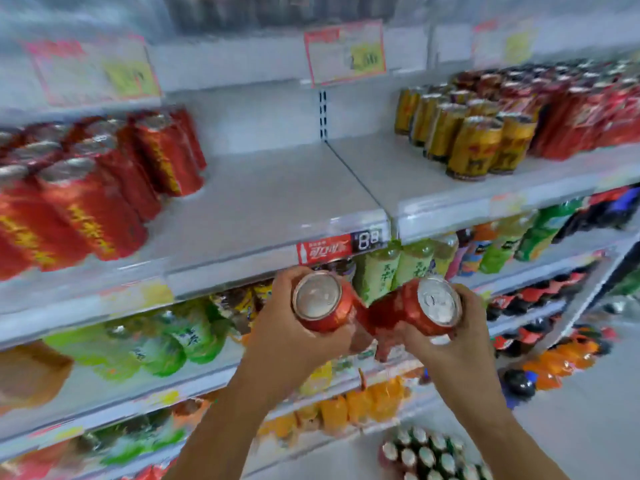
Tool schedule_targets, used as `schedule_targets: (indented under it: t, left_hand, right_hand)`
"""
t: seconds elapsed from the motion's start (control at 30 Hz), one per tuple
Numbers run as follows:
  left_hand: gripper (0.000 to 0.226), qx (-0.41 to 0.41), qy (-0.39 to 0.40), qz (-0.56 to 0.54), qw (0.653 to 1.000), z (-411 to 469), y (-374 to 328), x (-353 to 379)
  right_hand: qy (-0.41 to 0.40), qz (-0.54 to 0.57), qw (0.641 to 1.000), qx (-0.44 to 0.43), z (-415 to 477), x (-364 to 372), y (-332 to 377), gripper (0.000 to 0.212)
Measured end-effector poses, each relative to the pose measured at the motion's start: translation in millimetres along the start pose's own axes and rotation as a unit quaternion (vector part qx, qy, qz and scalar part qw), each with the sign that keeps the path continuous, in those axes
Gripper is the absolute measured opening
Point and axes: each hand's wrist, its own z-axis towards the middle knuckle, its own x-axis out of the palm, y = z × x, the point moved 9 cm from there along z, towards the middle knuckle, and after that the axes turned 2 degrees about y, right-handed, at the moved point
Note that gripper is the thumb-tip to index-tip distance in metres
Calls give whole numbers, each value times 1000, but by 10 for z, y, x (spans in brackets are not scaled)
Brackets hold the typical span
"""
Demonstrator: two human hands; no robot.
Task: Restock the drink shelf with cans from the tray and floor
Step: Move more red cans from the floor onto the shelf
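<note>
My left hand [291, 336] grips a red can [320, 303], its silver top turned toward me. My right hand [450, 341] holds a second red can [426, 306] tilted the same way, and the two cans nearly touch. Both hang just below the front edge of the drink shelf [270, 209], whose middle stretch is bare. A red cola price tag [341, 247] sits on that edge. On the floor at the lower right stands a pack of cans with silver tops [429, 455].
Red cans [104, 188] fill the shelf's left part, gold cans [464, 140] and more red cans [588, 112] its right. Green and orange bottles crowd the shelves below. A metal divider [356, 178] splits the shelf. Grey floor lies at the right.
</note>
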Motion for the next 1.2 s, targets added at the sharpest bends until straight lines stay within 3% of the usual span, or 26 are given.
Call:
schedule_targets:
  t: [0.13, 0.23, 0.4, 0.53, 0.73, 1.0, 1.2]
  left_hand:
    - [59, 48, -76, -67, 994, -77, -292, -667]
    - [54, 74, -134, -103, 983, -121, -393, -1137]
    - [46, 70, -211, -117, 968, -149, -314, -1806]
    - [38, 49, -244, -120, 961, -123, -170, -2134]
    - [35, 24, -227, -102, 968, -48, -17, -2207]
    - [46, 18, -210, -99, 973, -16, 30, -2214]
    - [53, 24, -185, -81, 979, -18, 68, -2160]
  right_hand:
    - [25, 11, 996, -83, 91, 287, 711, 58]
    - [66, 20, 991, -118, 210, 616, 1166, 62]
    - [108, 19, 982, -155, 483, 1308, 1618, 50]
    - [149, 9, 977, -155, 730, 1874, 1780, 57]
    - [187, -51, 967, -163, 930, 2500, 1788, 58]
    - [205, -48, 966, -151, 966, 2879, 1696, 66]
    - [310, -112, 933, -145, 980, 2949, 1593, 78]
